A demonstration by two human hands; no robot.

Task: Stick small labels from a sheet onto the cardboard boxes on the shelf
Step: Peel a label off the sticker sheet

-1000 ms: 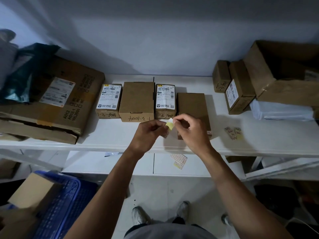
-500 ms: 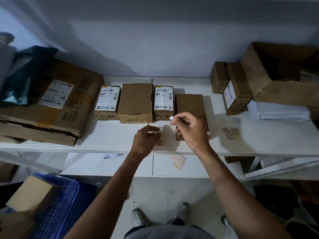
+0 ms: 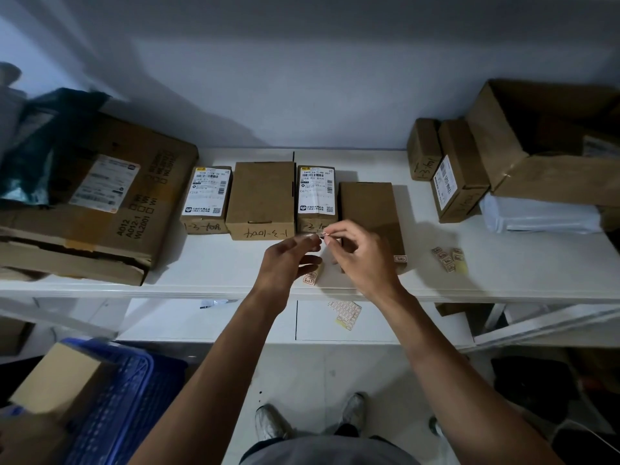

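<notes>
Four small cardboard boxes stand in a row at the middle of the white shelf. The rightmost box carries a small red-printed label at its near right corner, so that one appears done. The third box, at 12 o'clock from the hands, has handwriting on its front face but no small label that can be made out; the same holds for the second box and the first box to its left. The right hand holds a small label pinched between thumb and forefinger, just in front of the third box's front face; whether it touches the cardboard cannot be told. The left hand sits close at 9 o'clock from it, fingers loosely curled with a strip of backing and labels showing beneath them; the exact grip is hidden. Loose cut labels lie at 3 o'clock on the shelf, and a label sheet rests on the lower level at 6 o'clock. Judged from this, one box is labelled, one is in hand, and at least two remain.
</notes>
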